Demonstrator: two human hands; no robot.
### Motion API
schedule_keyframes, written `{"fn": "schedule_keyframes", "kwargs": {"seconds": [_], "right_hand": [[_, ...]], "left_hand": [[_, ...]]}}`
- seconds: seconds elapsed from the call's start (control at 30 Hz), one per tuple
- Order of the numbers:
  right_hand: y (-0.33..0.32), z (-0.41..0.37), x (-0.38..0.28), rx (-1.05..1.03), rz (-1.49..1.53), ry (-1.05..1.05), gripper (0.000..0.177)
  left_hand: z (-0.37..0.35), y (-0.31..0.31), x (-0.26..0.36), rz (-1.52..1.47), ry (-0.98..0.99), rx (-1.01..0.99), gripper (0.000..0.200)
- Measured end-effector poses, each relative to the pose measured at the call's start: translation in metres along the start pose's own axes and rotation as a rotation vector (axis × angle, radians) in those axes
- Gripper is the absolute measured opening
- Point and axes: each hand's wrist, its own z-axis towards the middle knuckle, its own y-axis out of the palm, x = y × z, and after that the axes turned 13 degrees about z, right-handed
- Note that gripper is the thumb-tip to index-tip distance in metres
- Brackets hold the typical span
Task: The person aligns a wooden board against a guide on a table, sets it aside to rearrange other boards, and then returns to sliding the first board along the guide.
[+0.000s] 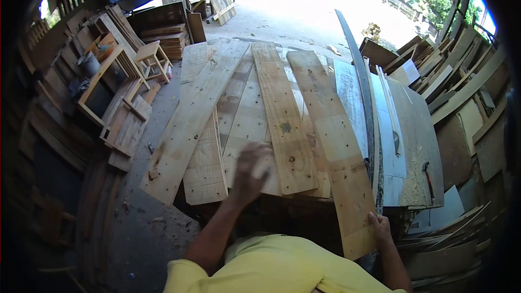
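My right hand (381, 229) grips the lower right edge of a long wooden plank (347, 168), which lies slanted over the workbench with its near end jutting toward me. Blurred by motion, my left hand (251, 172) hovers over the pale boards in the middle, thumb apart from the fingers and nothing visible in it. Just right of it lies a knotty plank (282, 125) with small dark holes. Another long plank (198, 119) slants across the boards on the left. A shorter board (206, 171) shows partly beneath that one.
A long dark metal bar (355, 54) runs along the bench's right side. Beyond it are a light blue panel (388, 125) and a hammer (429, 183). Scrap boards (461, 87) lean at the right. A wooden stool (152, 57) and stacked planks (165, 40) stand at the left.
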Motion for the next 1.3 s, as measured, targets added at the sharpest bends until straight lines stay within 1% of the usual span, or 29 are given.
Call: {"fn": "schedule_keyframes", "kwargs": {"seconds": [0.03,0.1,0.13,0.2,0.27,0.37,0.4,0.47,0.53,0.6,0.63,0.67,0.7,0.73,0.77,0.8,0.83,0.9,0.93,1.0,1.03,1.1,1.13,1.2,1.23,1.3], "right_hand": [[-0.006,0.007,0.009,0.031,0.007,-0.022,0.041],[-0.013,0.023,0.016,0.06,0.019,-0.051,0.042],[-0.015,0.028,0.017,0.068,0.021,-0.054,0.043],[-0.014,0.039,0.021,0.079,0.033,-0.063,0.043],[-0.007,0.051,0.024,0.149,0.022,-0.054,0.045],[0.012,0.067,0.015,0.166,0.002,-0.037,0.043],[0.018,0.078,0.018,0.166,0.007,-0.037,0.043],[0.032,0.101,0.029,0.123,0.147,-0.029,0.046],[0.049,0.119,0.026,0.114,0.149,-0.029,0.047],[0.073,0.136,0.02,0.105,0.15,-0.03,0.049],[0.085,0.144,0.019,0.126,0.172,-0.052,0.05],[0.094,0.152,0.02,0.147,0.192,-0.073,0.052],[0.101,0.162,0.024,0.144,0.188,-0.072,0.052],[0.109,0.173,0.029,0.119,0.182,-0.055,0.052],[0.116,0.179,0.028,0.094,0.174,-0.04,0.053],[0.127,0.181,0.029,0.12,0.19,-0.044,0.055],[0.134,0.184,0.024,0.115,0.186,-0.044,0.055],[0.145,0.187,0.019,0.109,0.06,-0.038,0.052],[0.152,0.193,0.026,0.106,0.059,-0.033,0.052],[0.165,0.211,0.045,0.199,0.023,-0.263,0.049],[0.17,0.207,0.043,0.2,0.025,-0.264,0.049],[0.178,0.19,0.026,0.173,-0.033,-0.257,0.05],[0.175,0.182,0.017,0.174,-0.035,-0.259,0.05],[0.17,0.164,-0.003,0.032,-0.165,-0.24,0.044],[0.168,0.153,-0.015,0.032,-0.163,-0.241,0.044],[0.168,0.136,-0.037,0.197,-0.618,-0.201,0.055]], "left_hand": [[0.003,0.033,0.015,0.027,0.114,-0.235,0.048],[0.002,0.096,0.03,0.12,0.334,-0.434,0.059],[0.001,0.119,0.026,0.123,0.34,-0.437,0.059],[0.001,0.151,0.015,0.329,0.531,-0.701,0.067],[-0.005,0.16,0.013,0.361,0.532,-0.738,0.068],[-0.006,0.143,0.012,0.421,0.511,-0.817,0.068],[-0.006,0.129,0.011,0.451,0.492,-0.853,0.066],[-0.01,0.097,0.003,0.477,0.481,-0.894,0.064],[-0.015,0.065,-0.006,0.508,0.469,-0.928,0.062],[-0.024,0.037,-0.015,0.615,0.402,-0.99,0.062],[-0.03,0.026,-0.019,0.614,0.398,-0.991,0.062],[-0.036,0.017,-0.023,0.593,0.35,-0.976,0.064],[-0.04,0.011,-0.025,0.574,0.301,-0.959,0.067],[-0.042,0.007,-0.024,0.572,0.297,-0.96,0.067],[-0.044,0.005,-0.024,0.472,0.176,-0.857,0.069],[-0.045,0.003,-0.023,0.372,0.057,-0.751,0.071],[-0.046,0.005,-0.029,0.371,0.05,-0.748,0.071],[-0.045,0.013,-0.047,0.547,-0.12,-0.559,0.073],[-0.043,0.016,-0.053,0.548,-0.125,-0.563,0.073],[-0.032,0.021,-0.063,0.586,-0.3,-0.5,0.075],[-0.028,0.024,-0.067,0.587,-0.298,-0.499,0.075],[-0.019,0.032,-0.072,0.61,-0.387,-0.519,0.076],[-0.015,0.036,-0.072,0.608,-0.388,-0.518,0.076],[-0.006,0.041,-0.073,0.541,-0.422,-0.467,0.078],[-0.001,0.044,-0.075,0.542,-0.421,-0.466,0.078],[0.012,0.053,-0.084,0.568,-0.471,-0.522,0.086]]}}
